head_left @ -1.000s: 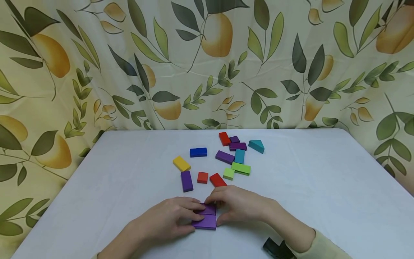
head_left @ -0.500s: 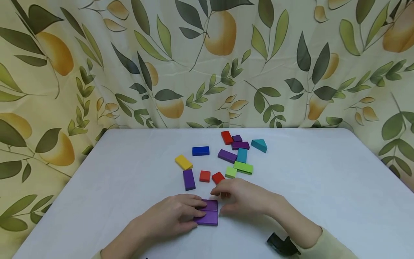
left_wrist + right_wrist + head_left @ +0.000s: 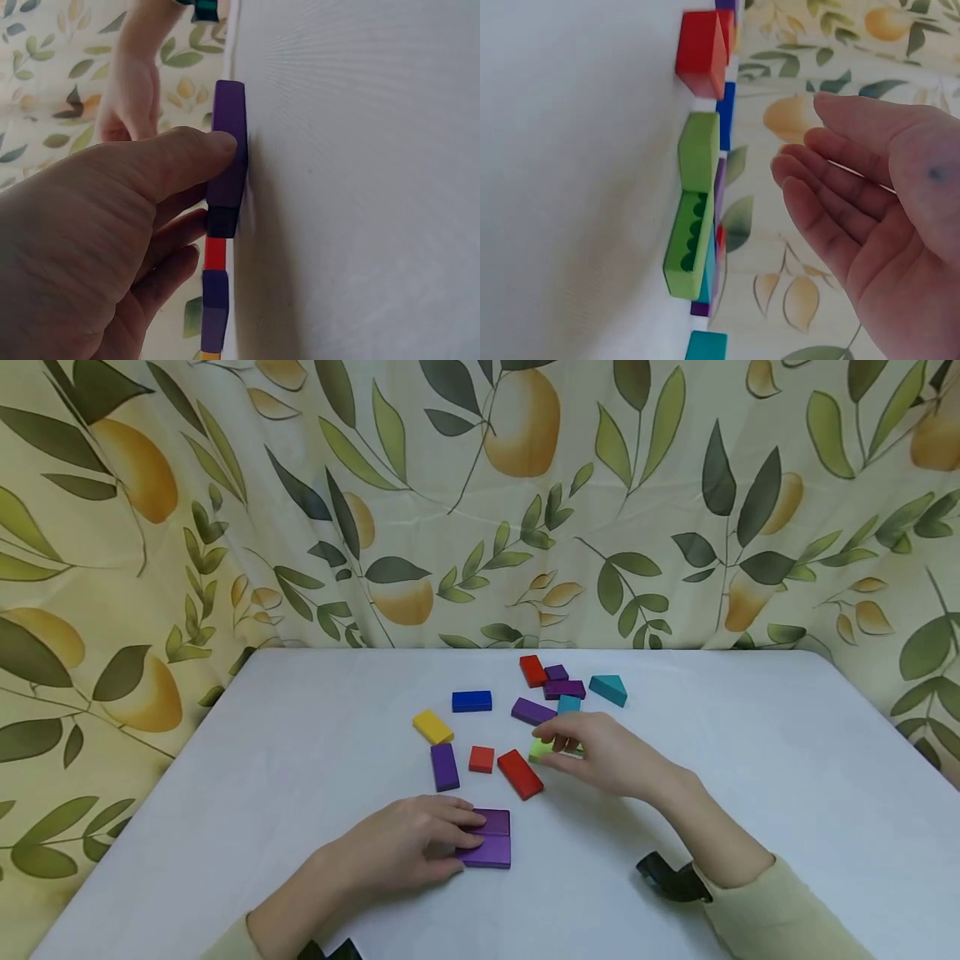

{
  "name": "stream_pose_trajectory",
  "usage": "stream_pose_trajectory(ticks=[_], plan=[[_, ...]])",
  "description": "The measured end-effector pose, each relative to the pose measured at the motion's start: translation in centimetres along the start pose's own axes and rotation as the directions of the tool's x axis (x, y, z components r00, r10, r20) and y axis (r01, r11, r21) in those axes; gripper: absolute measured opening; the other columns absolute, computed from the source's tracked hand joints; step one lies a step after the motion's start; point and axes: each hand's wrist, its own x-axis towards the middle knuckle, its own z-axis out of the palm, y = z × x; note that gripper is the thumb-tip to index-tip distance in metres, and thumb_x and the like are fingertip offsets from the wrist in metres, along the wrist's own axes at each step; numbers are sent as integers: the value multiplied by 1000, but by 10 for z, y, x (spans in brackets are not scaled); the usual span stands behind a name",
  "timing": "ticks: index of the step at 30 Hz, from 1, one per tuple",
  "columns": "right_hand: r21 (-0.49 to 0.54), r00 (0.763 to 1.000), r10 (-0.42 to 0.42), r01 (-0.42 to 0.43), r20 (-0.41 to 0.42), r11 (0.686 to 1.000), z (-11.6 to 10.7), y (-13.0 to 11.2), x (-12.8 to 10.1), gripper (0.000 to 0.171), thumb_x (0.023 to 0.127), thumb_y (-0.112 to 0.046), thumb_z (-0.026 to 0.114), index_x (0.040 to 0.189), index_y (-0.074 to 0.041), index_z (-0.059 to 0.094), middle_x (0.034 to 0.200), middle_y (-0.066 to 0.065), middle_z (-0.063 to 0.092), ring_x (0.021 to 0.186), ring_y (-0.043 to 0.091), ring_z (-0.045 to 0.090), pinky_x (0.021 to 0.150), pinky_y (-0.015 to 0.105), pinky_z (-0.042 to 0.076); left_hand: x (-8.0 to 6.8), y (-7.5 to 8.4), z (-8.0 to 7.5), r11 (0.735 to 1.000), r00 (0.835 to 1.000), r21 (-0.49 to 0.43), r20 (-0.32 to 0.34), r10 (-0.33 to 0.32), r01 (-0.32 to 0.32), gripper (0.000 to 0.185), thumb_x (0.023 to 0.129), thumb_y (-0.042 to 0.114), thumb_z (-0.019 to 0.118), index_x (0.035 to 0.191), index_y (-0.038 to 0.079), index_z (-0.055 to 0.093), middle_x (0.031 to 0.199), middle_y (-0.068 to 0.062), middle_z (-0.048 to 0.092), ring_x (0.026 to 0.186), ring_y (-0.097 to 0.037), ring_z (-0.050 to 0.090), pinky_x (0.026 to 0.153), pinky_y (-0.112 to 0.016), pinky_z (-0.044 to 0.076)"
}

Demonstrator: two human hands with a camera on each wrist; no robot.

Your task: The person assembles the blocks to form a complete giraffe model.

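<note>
Two flat purple blocks (image 3: 491,852) lie side by side on the table, long edges together. My left hand (image 3: 416,839) holds them at their left end, fingertips over the tops. In the left wrist view its thumb presses the side of the nearer purple block (image 3: 227,169). My right hand (image 3: 600,756) hovers over a small light-green block (image 3: 539,750) and a longer one, which it mostly hides in the head view. In the right wrist view, that hand (image 3: 877,210) is apart from the longer green block (image 3: 682,247), which has a scalloped side, with nothing between its loosely bent fingers.
Around lie a red block (image 3: 520,774), a red square one (image 3: 482,759), an upright-lying purple one (image 3: 445,767), a yellow one (image 3: 432,727) and a blue one (image 3: 472,702). Farther back are more purple and red blocks and a teal triangle (image 3: 608,690). A patterned curtain (image 3: 300,527) hangs behind the table.
My right hand has left the purple blocks and moved away and to the right, over the green blocks, uncovering the long red block. My left hand stays on the purple blocks.
</note>
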Motion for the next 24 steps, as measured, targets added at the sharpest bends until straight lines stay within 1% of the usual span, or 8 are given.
stream_pose_trajectory(ticks=[4,6,10,12,17,24], plan=[[-19,999,5,-6,-42,1000,-7,5,13,29,92,-10,75,118,0,71,103,5,71,91,18,64,81,41,58,0,0,-2,1000,1000,13,0,2,-2,32,95,22,74,126,18,74,137,9,61,132,-11,51,105,-34,45],[-28,998,3,-5,-59,1000,-8,8,20,29,92,-10,74,118,1,70,105,8,71,92,20,64,83,42,57,-1,0,-1,1000,1000,5,-7,4,-4,32,94,21,74,126,17,73,137,8,61,132,-12,51,106,-34,45],[-49,996,41,-45,-74,998,-9,16,33,30,93,-10,72,120,3,69,109,13,71,96,25,64,85,42,56,-1,0,1,1000,1000,5,-13,16,-16,33,94,19,73,127,15,73,138,7,61,133,-13,51,106,-34,44],[-66,995,78,-83,-66,994,-8,19,38,31,94,-9,71,122,3,69,111,14,70,99,27,64,88,43,56,-1,0,1,1000,1000,5,-10,17,-17,34,95,20,73,128,15,72,138,7,60,133,-13,50,106,-34,44],[-120,988,156,-155,-4,981,-5,25,53,33,94,-9,70,124,3,67,117,17,69,107,33,63,94,47,53,-1,-1,1,1000,1000,-10,-1,-3,3,34,95,22,73,128,17,72,138,9,60,133,-11,49,106,-34,44],[-190,964,255,-238,69,952,1,34,68,37,92,-15,75,125,1,68,115,16,69,106,30,62,95,47,53,-1,-2,3,1000,1000,5,-9,5,-5,34,96,23,71,129,18,72,138,9,60,134,-12,49,107,-34,43]])
